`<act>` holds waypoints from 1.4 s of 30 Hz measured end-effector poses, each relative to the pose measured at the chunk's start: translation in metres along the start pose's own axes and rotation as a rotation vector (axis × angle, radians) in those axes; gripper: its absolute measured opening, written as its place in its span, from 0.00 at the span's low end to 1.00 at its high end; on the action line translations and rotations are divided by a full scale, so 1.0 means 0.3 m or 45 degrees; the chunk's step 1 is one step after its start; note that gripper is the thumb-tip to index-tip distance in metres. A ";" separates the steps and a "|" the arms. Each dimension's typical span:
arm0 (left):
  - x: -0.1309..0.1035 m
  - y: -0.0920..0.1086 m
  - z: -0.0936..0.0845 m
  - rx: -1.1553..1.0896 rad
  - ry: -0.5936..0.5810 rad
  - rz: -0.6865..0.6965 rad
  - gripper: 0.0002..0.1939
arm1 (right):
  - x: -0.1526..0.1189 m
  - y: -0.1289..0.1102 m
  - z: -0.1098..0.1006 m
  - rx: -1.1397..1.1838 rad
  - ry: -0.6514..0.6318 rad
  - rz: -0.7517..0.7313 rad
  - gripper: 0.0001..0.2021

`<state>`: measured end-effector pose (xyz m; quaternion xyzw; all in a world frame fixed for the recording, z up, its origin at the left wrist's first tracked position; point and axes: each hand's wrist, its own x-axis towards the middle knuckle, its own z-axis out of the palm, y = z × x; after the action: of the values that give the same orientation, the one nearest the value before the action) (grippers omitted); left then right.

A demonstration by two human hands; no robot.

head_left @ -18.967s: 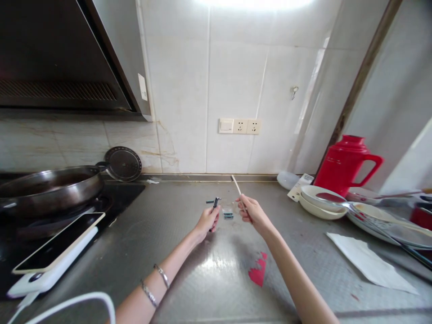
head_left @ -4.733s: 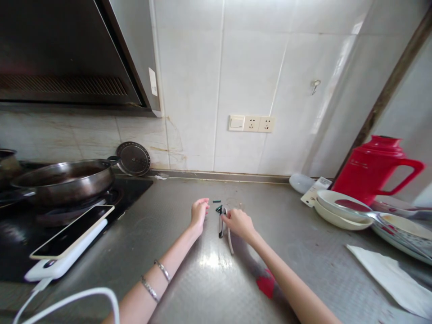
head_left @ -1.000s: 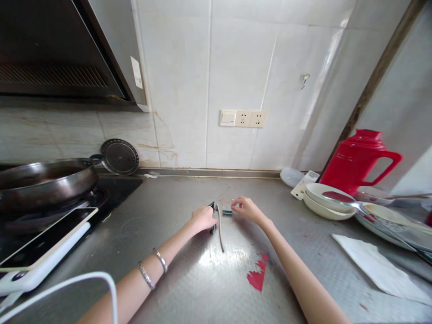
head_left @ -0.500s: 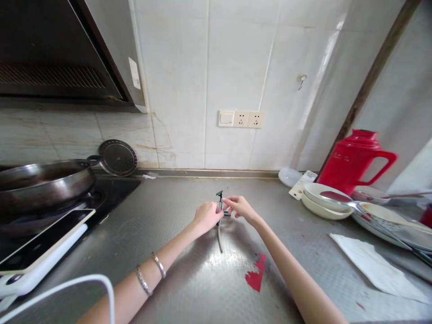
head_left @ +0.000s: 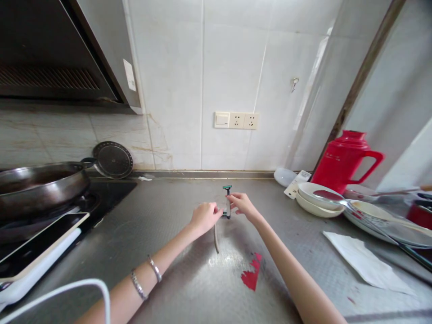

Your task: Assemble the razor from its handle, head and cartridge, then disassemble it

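Two small razors with dark green heads are between my hands above the steel counter. One razor [head_left: 227, 191] stands upright, head at the top, pinched in the fingertips of my right hand [head_left: 242, 206]. My left hand [head_left: 205, 218] is closed, its fingertips on a grey-brown handle or cord [head_left: 216, 238] that curves down towards me. A second razor head [head_left: 225, 214] lies low between the two hands, close to my left fingertips. Exactly where the pieces join or cross is too small to tell.
A red torn patch [head_left: 251, 273] lies on the counter [head_left: 175, 288] between my forearms. To the right are a white napkin [head_left: 366, 261], stacked bowls [head_left: 319, 208] and a red thermos [head_left: 342, 162]. A pan [head_left: 43, 182] and a phone [head_left: 43, 243] are at the left.
The upright razor has shifted right, away from my left hand, into my right fingertips. The gap between my hands is a little wider, and the view has shifted slightly.
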<state>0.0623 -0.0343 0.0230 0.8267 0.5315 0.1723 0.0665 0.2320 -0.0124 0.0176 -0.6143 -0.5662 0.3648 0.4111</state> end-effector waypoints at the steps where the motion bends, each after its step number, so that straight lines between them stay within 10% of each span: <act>1: 0.000 -0.002 0.001 0.034 -0.045 0.001 0.17 | 0.013 0.020 -0.033 -0.058 0.066 -0.008 0.14; 10: -0.001 -0.024 0.056 0.241 -0.284 -0.002 0.12 | 0.025 0.287 -0.305 -0.898 0.369 -0.018 0.15; 25: -0.023 -0.002 0.064 0.261 -0.314 -0.021 0.14 | -0.010 0.288 -0.280 -1.304 0.241 0.078 0.19; 36: -0.003 0.006 0.029 0.169 -0.118 -0.014 0.17 | -0.012 0.224 -0.265 -0.916 0.418 -0.190 0.16; 42: -0.032 0.050 0.037 0.116 -0.069 0.071 0.17 | -0.059 0.101 -0.066 -0.056 0.005 -0.260 0.21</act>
<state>0.0754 -0.0486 0.0151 0.8476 0.5137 0.1272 0.0383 0.2605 -0.0324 -0.0025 -0.5631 -0.6329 0.3071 0.4336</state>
